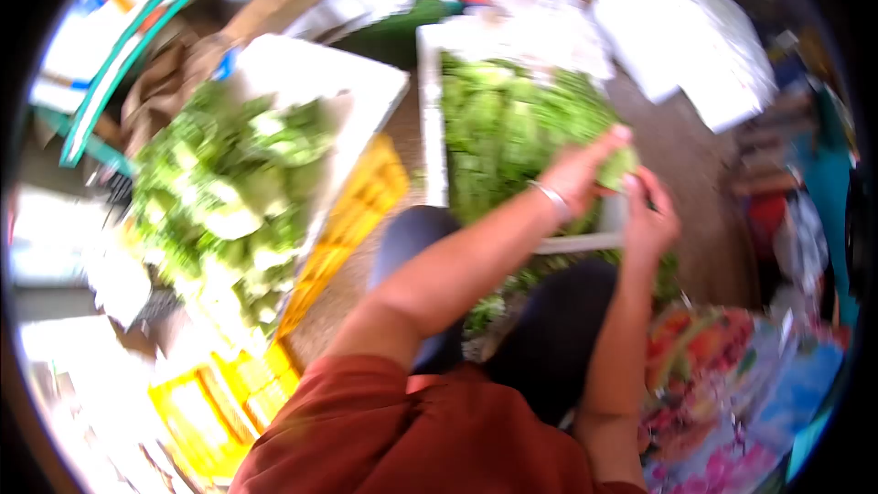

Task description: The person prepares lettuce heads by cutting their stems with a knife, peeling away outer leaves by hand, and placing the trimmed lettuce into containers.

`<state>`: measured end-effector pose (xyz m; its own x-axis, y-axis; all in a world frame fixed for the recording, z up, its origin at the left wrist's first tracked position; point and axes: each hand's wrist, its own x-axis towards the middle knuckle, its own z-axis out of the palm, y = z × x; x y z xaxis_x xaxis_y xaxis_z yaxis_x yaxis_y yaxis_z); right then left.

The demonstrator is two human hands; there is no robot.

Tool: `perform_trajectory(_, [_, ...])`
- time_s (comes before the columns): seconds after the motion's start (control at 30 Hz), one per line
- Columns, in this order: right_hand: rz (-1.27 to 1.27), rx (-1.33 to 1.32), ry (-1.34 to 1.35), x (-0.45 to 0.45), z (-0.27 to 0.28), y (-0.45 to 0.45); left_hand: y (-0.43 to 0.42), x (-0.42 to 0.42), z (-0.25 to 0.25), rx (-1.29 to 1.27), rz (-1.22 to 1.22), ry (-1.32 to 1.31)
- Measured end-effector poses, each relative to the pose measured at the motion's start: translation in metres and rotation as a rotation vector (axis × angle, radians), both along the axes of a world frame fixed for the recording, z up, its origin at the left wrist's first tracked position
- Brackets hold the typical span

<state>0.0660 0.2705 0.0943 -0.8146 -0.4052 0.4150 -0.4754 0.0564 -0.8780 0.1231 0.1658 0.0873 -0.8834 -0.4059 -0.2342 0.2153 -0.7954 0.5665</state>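
Observation:
My left hand (581, 176), with a bracelet at the wrist, is closed on a pale green leafy vegetable (620, 165) above the right edge of a white foam box (433, 128). Close beside it, my right hand (652, 218) has its fingers bent together near the vegetable's end. A small red-orange strip shows between the hands, too blurred to name, and I cannot make out what the right fingers hold. Long green leafy vegetables (498, 123) lie packed in the foam box, in front of my knees.
On the left, another white foam box (366, 82) heaped with leafy greens (233, 192) rests on a yellow plastic crate (352, 220). White foam pieces (686, 37) lie at the upper right. A flower-patterned plastic sheet (722, 393) is at the lower right. Loose leaves lie between my legs.

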Motion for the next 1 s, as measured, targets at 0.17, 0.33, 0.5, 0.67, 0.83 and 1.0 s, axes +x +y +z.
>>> perform_trajectory(0.17, [-0.06, 0.023, -0.087, -0.006, 0.002, 0.001, -0.009, 0.017, 0.035, 0.093, 0.342, -0.2])
perform_trajectory(0.33, [0.003, 0.1, -0.092, -0.028, -0.025, 0.004, -0.091, 0.076, 0.044, -0.35, 0.51, -0.139])
perform_trajectory(0.5, [0.065, 0.093, -0.134, -0.022, -0.021, 0.001, -0.214, 0.174, 0.006, -0.846, 0.795, -0.732])
perform_trajectory(0.67, [0.099, 0.106, -0.154, -0.015, -0.019, -0.005, -0.223, 0.211, 0.001, -0.537, 0.703, -1.327])
perform_trajectory(0.83, [0.062, 0.058, -0.204, -0.026, -0.033, -0.009, -0.225, 0.215, 0.015, -1.266, 0.177, -2.034])
perform_trajectory(1.0, [-0.079, -0.017, -0.541, -0.038, -0.028, 0.009, -0.247, 0.235, -0.024, -1.486, 0.083, -1.942])
